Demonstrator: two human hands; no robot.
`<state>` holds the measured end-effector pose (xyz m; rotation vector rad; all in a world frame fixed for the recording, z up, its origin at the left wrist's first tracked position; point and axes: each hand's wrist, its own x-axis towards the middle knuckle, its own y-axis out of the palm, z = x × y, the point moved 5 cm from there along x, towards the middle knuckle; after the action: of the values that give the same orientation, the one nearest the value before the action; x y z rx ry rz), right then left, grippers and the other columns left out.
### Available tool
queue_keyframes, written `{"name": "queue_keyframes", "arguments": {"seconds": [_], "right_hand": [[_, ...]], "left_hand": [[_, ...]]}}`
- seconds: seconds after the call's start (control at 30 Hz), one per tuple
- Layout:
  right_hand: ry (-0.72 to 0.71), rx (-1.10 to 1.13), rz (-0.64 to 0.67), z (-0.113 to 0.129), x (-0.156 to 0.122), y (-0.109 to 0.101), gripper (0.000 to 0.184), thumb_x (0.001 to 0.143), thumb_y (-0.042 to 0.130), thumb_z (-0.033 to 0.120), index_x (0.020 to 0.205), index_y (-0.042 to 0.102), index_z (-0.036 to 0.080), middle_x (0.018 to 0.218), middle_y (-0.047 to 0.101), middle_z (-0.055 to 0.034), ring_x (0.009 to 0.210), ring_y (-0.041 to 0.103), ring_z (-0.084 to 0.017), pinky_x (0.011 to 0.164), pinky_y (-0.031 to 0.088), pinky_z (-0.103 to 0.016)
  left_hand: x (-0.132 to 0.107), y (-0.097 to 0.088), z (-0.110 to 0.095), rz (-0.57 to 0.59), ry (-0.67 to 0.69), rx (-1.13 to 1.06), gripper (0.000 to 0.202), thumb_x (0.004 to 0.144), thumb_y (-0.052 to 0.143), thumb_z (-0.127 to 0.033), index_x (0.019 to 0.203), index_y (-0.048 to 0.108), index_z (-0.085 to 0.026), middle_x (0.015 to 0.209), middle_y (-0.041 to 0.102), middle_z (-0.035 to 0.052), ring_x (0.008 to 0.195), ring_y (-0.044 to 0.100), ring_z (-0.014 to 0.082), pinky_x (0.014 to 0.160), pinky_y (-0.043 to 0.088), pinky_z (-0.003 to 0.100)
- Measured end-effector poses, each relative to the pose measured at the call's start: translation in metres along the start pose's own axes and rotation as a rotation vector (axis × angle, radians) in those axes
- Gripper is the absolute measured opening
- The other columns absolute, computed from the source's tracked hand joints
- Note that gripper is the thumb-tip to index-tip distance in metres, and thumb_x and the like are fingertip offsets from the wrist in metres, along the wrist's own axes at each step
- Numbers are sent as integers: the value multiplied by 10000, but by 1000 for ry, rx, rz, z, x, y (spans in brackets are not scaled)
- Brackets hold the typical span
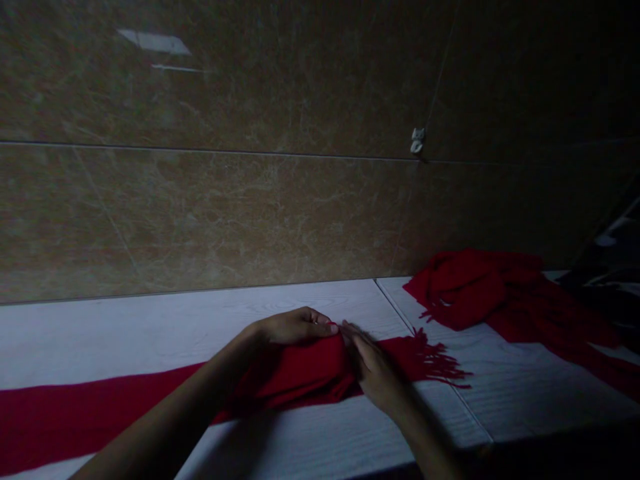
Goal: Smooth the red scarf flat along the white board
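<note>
A long red scarf (pixel 100 410) with a fringed end lies stretched from left to right on the pale wood-grained surface. Part of it is folded into a thick layered stack beneath and between my hands, leaving the fringe beyond the stack on the right. My left hand (pixel 297 327) pinches the far edge of the stack, its thumb on top of the cloth. Against the right folded edge rests my right hand (pixel 370 367), fingers stretched out and close to the left thumb. The right hand's underside is hidden.
Several folds of another red scarf or cloth (pixel 465 287) lie heaped at the right by the wall. A brown tiled wall (pixel 240 220) rises behind the pale tabletop (pixel 125 333), which has a seam on the right. A small white fixture (pixel 417 141) sits on the wall.
</note>
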<state>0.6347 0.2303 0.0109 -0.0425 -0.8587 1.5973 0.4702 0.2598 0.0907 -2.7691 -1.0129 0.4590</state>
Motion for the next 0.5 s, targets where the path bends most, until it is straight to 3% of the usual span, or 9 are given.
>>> {"name": "queue_keyframes", "arguments": {"seconds": [0.13,0.27,0.37,0.5], "right_hand": [[78,176,-80,-9,1,-7,473,1015,397,426,1375,622,218,1493,531,-92,1417,451,-260,1198,366,-495],[113,243,-71,-8,0,-10,539,1004,424,562,1388,612,233,1505,515,-85,1432,427,-267,1213,335,-495],[104,230,-72,-8,-1,-9,559,999,424,586,1388,608,230,1512,506,-95,1435,422,-270,1217,323,-496],[79,136,-75,-6,-1,-11,531,996,426,531,1372,613,207,1505,513,-115,1429,431,-274,1208,334,-503]], "left_hand": [[23,4,11,-88,-3,241,542,757,622,-706,710,606,-166,577,462,-61,533,348,88,515,301,234],[13,-5,7,-339,6,475,391,785,638,-533,880,680,-156,774,672,38,681,571,166,601,409,263],[-23,-21,-5,-489,26,553,477,812,608,-550,1081,680,-163,924,741,96,812,673,224,693,491,298],[-110,-62,0,-627,-71,577,523,806,569,-644,1015,703,-184,866,747,78,750,679,221,658,520,295]]}}
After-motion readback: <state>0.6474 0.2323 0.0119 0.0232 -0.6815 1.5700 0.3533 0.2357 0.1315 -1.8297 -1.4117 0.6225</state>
